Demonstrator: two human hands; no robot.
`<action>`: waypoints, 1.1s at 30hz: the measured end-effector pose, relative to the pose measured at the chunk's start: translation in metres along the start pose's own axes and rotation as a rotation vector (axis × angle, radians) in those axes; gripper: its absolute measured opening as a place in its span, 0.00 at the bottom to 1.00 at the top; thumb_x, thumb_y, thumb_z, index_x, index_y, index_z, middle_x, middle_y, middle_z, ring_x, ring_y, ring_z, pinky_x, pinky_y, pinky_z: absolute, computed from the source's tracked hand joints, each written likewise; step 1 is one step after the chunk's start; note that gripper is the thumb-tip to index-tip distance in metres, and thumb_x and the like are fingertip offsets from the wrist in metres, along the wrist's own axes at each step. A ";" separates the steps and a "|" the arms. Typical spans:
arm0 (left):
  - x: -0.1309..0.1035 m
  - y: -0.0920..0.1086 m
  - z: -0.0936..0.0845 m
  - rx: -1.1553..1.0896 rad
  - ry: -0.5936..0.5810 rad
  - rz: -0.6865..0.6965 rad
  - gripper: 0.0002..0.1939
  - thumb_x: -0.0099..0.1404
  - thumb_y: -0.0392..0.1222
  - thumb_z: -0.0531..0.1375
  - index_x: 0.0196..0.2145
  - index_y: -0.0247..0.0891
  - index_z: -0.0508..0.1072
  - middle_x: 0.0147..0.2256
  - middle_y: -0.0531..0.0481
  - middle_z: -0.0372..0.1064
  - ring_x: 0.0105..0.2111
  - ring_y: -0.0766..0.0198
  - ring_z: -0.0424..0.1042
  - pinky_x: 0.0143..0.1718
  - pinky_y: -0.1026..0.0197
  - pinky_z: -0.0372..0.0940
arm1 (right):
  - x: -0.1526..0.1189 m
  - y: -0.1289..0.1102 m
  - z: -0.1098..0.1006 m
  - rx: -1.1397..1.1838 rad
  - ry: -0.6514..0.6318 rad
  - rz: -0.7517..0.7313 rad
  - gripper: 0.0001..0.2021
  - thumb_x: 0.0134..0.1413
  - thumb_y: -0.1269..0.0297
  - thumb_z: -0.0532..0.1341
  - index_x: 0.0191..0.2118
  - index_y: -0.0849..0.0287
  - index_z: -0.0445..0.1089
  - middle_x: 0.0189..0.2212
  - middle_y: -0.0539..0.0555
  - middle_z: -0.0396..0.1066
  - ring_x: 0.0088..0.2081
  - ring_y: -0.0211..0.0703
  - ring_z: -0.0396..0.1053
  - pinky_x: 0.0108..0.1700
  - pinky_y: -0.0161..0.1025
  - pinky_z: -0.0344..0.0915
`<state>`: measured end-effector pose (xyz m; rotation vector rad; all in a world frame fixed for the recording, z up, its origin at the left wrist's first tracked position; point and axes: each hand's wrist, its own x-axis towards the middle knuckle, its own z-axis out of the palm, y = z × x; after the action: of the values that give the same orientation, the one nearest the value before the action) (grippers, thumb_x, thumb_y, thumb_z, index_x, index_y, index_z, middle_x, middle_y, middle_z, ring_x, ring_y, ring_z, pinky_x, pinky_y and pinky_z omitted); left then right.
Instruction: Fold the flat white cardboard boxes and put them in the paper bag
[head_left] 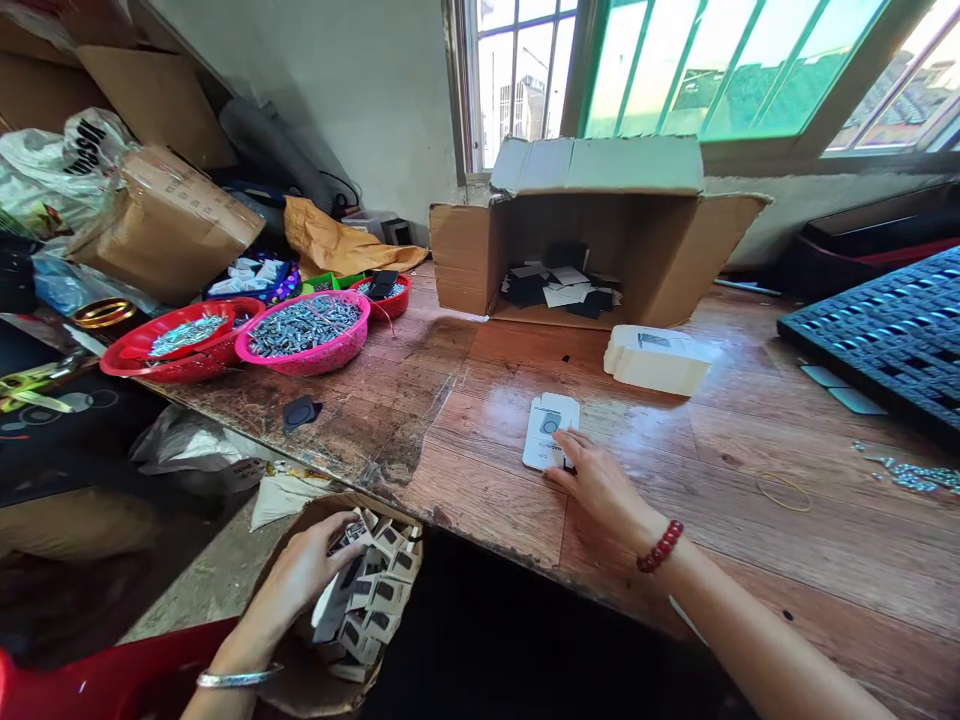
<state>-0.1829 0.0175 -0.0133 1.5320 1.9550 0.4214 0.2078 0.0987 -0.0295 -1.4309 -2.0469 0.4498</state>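
My left hand (319, 560) reaches into a cardboard carton (289, 690) below the table's front edge, its thumb and fingers around the end of a small box (352, 540) among several small printed boxes (386, 590). On the wooden table (480, 490), my right hand (589, 470) rests with its fingers spread over the lower right of a flat white printed card box (550, 420). Behind that hand, a stack of flat white card boxes (660, 360) lies on the table.
An open cardboard box (461, 260) with black and white pieces stands at the back. Pink (315, 363) and red (172, 368) baskets of metal parts sit left. A black flat piece (300, 412), rubber band (784, 490) and blue-black crate (892, 340) are also on the table.
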 end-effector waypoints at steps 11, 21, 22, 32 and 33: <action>-0.008 0.134 0.082 -1.355 -0.615 -0.071 0.27 0.62 0.61 0.62 0.42 0.31 0.78 0.40 0.38 0.80 0.43 0.54 0.78 0.51 0.52 0.68 | -0.011 -0.007 -0.009 -0.031 0.174 -0.145 0.14 0.67 0.65 0.53 0.41 0.57 0.77 0.42 0.60 0.80 0.45 0.57 0.77 0.46 0.52 0.73; -0.011 0.171 0.113 -1.605 -0.749 -0.159 0.38 0.68 0.68 0.44 0.52 0.31 0.73 0.40 0.39 0.79 0.37 0.55 0.78 0.39 0.59 0.71 | -0.054 -0.077 -0.010 0.122 0.195 -0.484 0.08 0.64 0.69 0.59 0.47 0.59 0.71 0.42 0.60 0.75 0.45 0.51 0.71 0.48 0.51 0.72; -0.015 0.170 0.113 -1.568 -0.742 -0.172 0.39 0.68 0.69 0.43 0.52 0.32 0.73 0.38 0.40 0.79 0.34 0.57 0.78 0.36 0.59 0.71 | -0.050 -0.075 -0.011 0.128 0.223 -0.422 0.10 0.63 0.68 0.60 0.49 0.60 0.71 0.43 0.61 0.74 0.46 0.52 0.70 0.46 0.50 0.73; -0.043 0.166 0.123 -1.449 -0.728 -0.317 0.28 0.68 0.61 0.54 0.41 0.30 0.78 0.31 0.43 0.77 0.30 0.61 0.76 0.31 0.61 0.71 | -0.025 -0.065 -0.026 0.295 -0.173 0.061 0.08 0.49 0.71 0.64 0.25 0.57 0.64 0.28 0.49 0.64 0.31 0.41 0.63 0.31 0.36 0.61; -0.044 0.164 0.123 -1.453 -0.759 -0.315 0.27 0.66 0.60 0.58 0.40 0.30 0.78 0.33 0.42 0.77 0.31 0.61 0.76 0.32 0.61 0.71 | -0.024 -0.065 -0.032 0.329 -0.232 0.039 0.10 0.51 0.70 0.64 0.23 0.58 0.64 0.28 0.49 0.64 0.31 0.40 0.62 0.32 0.36 0.60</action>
<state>0.0260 0.0070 0.0012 0.2979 0.7817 0.7283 0.1869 0.0507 0.0256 -1.2669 -2.0053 0.9593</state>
